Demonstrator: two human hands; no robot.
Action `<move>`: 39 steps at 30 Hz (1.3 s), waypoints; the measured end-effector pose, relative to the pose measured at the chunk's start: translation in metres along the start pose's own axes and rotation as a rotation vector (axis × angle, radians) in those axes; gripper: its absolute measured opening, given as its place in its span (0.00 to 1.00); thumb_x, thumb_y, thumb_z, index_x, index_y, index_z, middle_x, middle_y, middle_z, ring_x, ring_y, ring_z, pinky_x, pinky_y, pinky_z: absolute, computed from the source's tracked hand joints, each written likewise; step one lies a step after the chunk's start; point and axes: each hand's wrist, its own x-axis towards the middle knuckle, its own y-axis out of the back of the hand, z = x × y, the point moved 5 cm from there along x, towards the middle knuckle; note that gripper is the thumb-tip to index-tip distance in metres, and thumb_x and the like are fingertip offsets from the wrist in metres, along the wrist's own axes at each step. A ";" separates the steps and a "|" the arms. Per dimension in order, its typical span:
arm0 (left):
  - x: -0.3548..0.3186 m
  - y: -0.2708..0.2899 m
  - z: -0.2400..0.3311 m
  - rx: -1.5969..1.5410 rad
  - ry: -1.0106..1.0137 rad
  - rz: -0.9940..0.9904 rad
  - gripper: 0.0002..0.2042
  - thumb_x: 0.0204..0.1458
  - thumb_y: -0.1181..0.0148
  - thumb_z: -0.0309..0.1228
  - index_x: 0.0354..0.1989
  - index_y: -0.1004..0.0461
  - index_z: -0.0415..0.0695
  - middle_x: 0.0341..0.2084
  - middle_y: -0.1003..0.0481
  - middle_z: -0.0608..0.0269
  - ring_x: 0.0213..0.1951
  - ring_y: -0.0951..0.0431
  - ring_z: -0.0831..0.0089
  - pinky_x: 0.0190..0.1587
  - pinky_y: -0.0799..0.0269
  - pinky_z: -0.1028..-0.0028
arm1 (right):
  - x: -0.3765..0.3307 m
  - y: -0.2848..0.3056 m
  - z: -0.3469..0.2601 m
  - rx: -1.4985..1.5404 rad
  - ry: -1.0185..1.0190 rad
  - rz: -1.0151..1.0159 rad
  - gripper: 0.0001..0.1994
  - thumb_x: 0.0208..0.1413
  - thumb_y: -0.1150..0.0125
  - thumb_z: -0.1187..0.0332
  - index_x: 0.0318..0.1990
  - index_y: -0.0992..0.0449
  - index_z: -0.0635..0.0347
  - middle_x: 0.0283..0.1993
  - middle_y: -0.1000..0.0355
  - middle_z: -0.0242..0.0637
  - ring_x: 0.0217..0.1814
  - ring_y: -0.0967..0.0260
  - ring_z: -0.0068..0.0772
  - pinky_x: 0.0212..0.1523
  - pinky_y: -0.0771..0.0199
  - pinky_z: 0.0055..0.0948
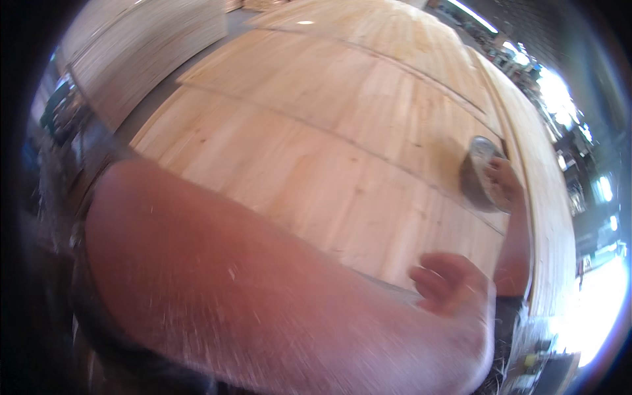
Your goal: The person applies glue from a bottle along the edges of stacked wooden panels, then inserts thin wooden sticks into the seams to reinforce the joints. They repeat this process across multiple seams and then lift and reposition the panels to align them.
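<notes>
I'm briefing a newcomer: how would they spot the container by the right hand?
Start at the pale wooden sheets and move to their right side. There, at the right hand, is the container; its grey, rounded shape sets it apart from the flat sheets.

A strip light glows beneath the dark ceiling; glaring daylight floods the right, grey floor upper left.

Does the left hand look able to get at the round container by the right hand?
Probably yes: the left hand is nearby, with only wooden sheet visible between it and the round container. The right hand overlaps the container's right side.
</notes>
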 end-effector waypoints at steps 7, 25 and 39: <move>-0.073 -0.081 -0.068 -0.579 0.269 0.590 0.09 0.60 0.36 0.30 0.46 0.21 0.43 0.39 0.27 0.57 0.44 0.26 0.56 0.50 0.32 0.52 | -0.020 0.018 -0.009 -0.185 -0.155 0.049 0.14 0.61 0.26 0.62 0.44 0.13 0.64 0.38 0.16 0.33 0.37 0.20 0.28 0.39 0.20 0.36; -0.325 -0.236 0.056 -1.017 1.574 0.622 0.18 0.64 0.33 0.30 0.59 0.17 0.35 0.41 0.12 0.55 0.44 0.11 0.67 0.51 0.18 0.67 | -0.071 0.003 -0.160 0.395 -0.070 -0.023 0.13 0.64 0.34 0.64 0.42 0.15 0.68 0.30 0.19 0.35 0.24 0.23 0.26 0.23 0.24 0.30; -0.535 -0.344 0.233 -1.761 1.232 2.149 0.46 0.72 0.45 0.63 0.87 0.53 0.48 0.82 0.43 0.51 0.73 0.29 0.42 0.67 0.20 0.37 | -0.128 -0.432 -0.788 0.599 0.609 -0.838 0.21 0.70 0.39 0.68 0.64 0.19 0.74 0.60 0.15 0.45 0.61 0.20 0.31 0.64 0.20 0.36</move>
